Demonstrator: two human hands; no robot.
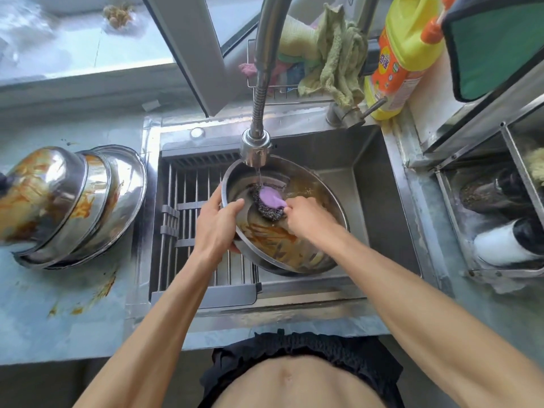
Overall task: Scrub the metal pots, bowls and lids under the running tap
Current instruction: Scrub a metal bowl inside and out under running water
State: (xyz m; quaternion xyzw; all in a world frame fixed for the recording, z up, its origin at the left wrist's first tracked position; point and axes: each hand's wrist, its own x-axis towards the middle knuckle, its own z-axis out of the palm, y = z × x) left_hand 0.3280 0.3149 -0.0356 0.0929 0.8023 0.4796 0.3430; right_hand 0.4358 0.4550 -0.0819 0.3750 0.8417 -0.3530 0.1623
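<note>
Both hands (pixel 217 228) (pixel 306 219) inside tilted bowl (pixel 294 254)

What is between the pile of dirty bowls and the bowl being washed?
In the head view, the slatted drying rack over the sink's left side and the left hand gripping the washed bowl lie between it and the stacked bowls.

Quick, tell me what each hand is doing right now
Left hand: grips the rim of the metal bowl.
Right hand: holds the purple-handled scrubber inside the bowl.
</note>
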